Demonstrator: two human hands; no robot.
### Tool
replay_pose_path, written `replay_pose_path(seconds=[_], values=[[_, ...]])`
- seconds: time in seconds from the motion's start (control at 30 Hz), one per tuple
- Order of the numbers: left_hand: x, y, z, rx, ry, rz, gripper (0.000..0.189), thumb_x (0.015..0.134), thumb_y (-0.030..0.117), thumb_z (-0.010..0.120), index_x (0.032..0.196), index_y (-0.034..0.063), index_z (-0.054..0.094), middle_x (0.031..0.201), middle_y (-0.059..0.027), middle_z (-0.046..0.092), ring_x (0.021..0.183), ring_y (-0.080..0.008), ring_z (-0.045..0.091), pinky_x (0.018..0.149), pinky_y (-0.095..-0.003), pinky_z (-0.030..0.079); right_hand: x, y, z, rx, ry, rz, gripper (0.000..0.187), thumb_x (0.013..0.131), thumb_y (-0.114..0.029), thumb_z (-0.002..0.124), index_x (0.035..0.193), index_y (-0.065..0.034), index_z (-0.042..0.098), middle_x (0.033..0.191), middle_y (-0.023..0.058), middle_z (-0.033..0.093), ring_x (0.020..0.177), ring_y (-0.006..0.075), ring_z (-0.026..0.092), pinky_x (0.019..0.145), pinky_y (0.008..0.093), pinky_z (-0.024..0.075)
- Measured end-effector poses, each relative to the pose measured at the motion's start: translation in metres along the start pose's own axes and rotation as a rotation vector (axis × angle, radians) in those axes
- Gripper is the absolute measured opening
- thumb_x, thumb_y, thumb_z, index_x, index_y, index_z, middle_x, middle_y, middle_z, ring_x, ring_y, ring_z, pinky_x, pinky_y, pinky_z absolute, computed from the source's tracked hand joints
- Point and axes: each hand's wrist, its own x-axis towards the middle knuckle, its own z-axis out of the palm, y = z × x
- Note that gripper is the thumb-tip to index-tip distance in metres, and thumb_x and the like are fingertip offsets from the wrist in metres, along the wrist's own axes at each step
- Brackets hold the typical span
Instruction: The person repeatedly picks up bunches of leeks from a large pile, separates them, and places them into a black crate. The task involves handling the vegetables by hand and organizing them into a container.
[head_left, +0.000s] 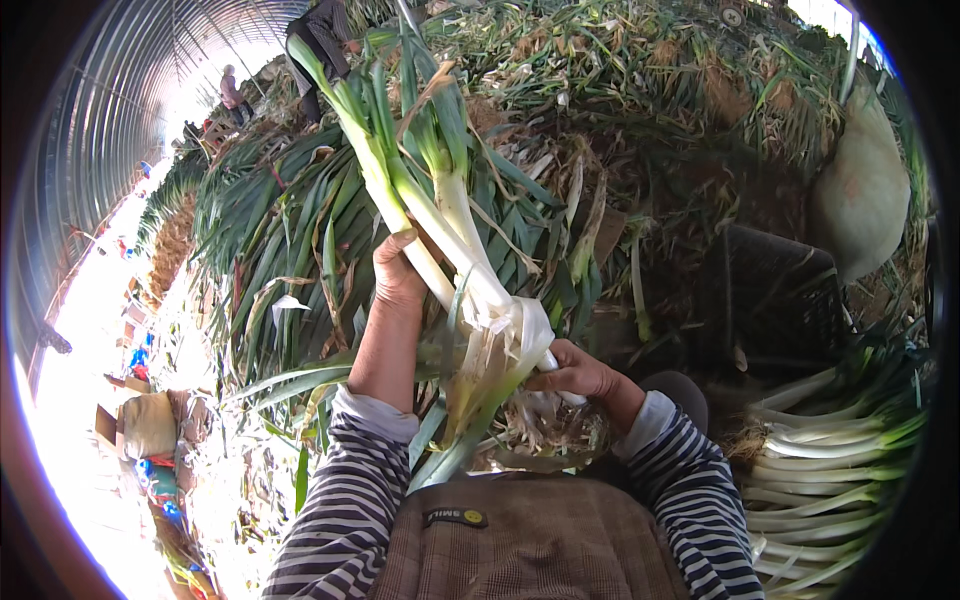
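Several thick-stemmed leeks (450, 225) lean up and away from me, green leaves at the top. My left hand (399, 270) is wrapped around their white shafts from the left side. Lower down, my right hand (576, 371) grips the white lower part, its thumb and fingers near a loose outer leaf (529, 330). That peeled leaf folds down over the shafts towards my lap and hides part of their root ends. Below my right hand lies a tangle of pale roots and dry scraps (555, 424).
A large heap of leafy leeks (292, 210) rises at the left. Cleaned leeks (817, 472) lie in a row at the lower right, near a dark plastic crate (784, 292) and a pale sack (862, 187). Two people are farther off, upper left.
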Motion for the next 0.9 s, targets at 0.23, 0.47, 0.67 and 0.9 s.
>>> replay_pose_path(seconds=[0.23,0.47,0.67,0.9], values=[[0.012,-0.021,-0.005,-0.002,0.1,-0.152,0.057,0.074,0.019,0.065,0.125,-0.0003,0.052,0.108,-0.0164,0.064,0.097,-0.032,0.063,0.095,-0.043,0.049,-0.002,0.022,-0.001,0.247,-0.056,0.021,0.045,0.082,0.0,0.066,0.126,-0.0009,0.057,0.117,0.006,0.064,0.108,0.0147,0.059,0.096,0.0299,0.0439],[0.021,-0.028,0.015,-0.132,0.09,-0.121,0.049,0.078,0.022,0.07,0.119,-0.001,0.056,0.094,-0.0133,0.068,0.054,-0.0097,0.052,0.051,-0.0217,0.047,-0.001,0.041,-0.014,0.38,-0.071,0.072,0.07,0.068,-0.005,0.074,0.134,-0.0003,0.05,0.123,0.0108,0.062,0.116,0.0222,0.057,0.104,0.0346,0.0387],[0.028,-0.017,0.038,-0.244,-0.305,-0.121,0.048,0.08,0.023,0.069,0.119,-0.0021,0.056,0.086,-0.0119,0.065,0.047,-0.0102,0.046,0.046,-0.023,0.042,0.0,0.038,-0.008,0.652,-0.148,-0.004,0.073,0.068,-0.007,0.074,0.135,0.0009,0.047,0.123,0.0142,0.062,0.117,0.0267,0.057,0.105,0.0377,0.039],[0.039,-0.012,0.048,0.119,0.024,-0.078,0.039,0.073,0.018,0.078,0.104,0.003,0.06,0.079,-0.0062,0.062,0.05,-0.0101,0.046,0.05,-0.0232,0.042,-0.01,0.037,-0.018,0.454,0.124,-0.049,0.05,0.085,-0.016,0.067,0.13,-0.0004,0.053,0.119,0.0101,0.063,0.109,0.0201,0.061,0.097,0.0336,0.0455]])
